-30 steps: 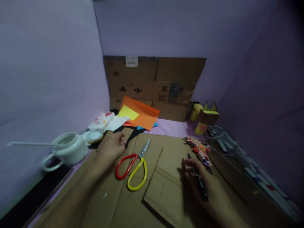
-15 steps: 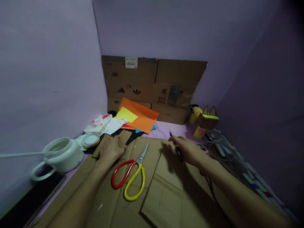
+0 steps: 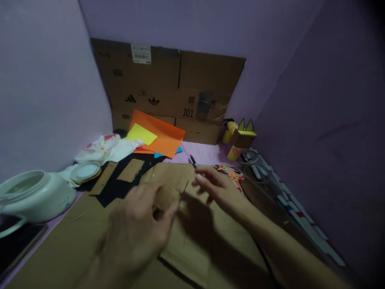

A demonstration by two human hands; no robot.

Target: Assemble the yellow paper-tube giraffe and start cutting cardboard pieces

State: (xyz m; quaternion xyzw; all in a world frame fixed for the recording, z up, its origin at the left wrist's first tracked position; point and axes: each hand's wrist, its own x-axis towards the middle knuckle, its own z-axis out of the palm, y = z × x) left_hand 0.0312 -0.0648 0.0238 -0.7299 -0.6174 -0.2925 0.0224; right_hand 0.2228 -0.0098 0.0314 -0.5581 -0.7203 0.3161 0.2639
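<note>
My left hand (image 3: pixel 138 224), blurred by motion, is raised over the large cardboard sheet (image 3: pixel 75 241), its thumb and fingers closed on a small piece of cardboard (image 3: pixel 168 196). Just past the thumb, a thin dark tip (image 3: pixel 185 186) sticks out, likely the scissors' blade; the handles are hidden behind the hand. My right hand (image 3: pixel 215 186) hovers to the right with fingers apart and nothing between them. A dark pen (image 3: pixel 193 160) lies just beyond its fingertips. Two cut cardboard pieces, a strip (image 3: pixel 104 178) and a wider piece (image 3: pixel 130 170), rest on black material at the left.
A white pot (image 3: pixel 54 196) and its lid (image 3: pixel 86 171) stand at the left, near a dark flat device (image 3: pixel 21 245). Orange paper (image 3: pixel 164 134) and yellow paper (image 3: pixel 141 133) lie at the back, before an upright cardboard panel (image 3: pixel 156 84). Cardboard crafts (image 3: pixel 243 139) and cables are at the right.
My left hand has come off the cardboard strips toward the middle and now holds a small piece. My right hand has let go of the pen and opened. The view has shifted.
</note>
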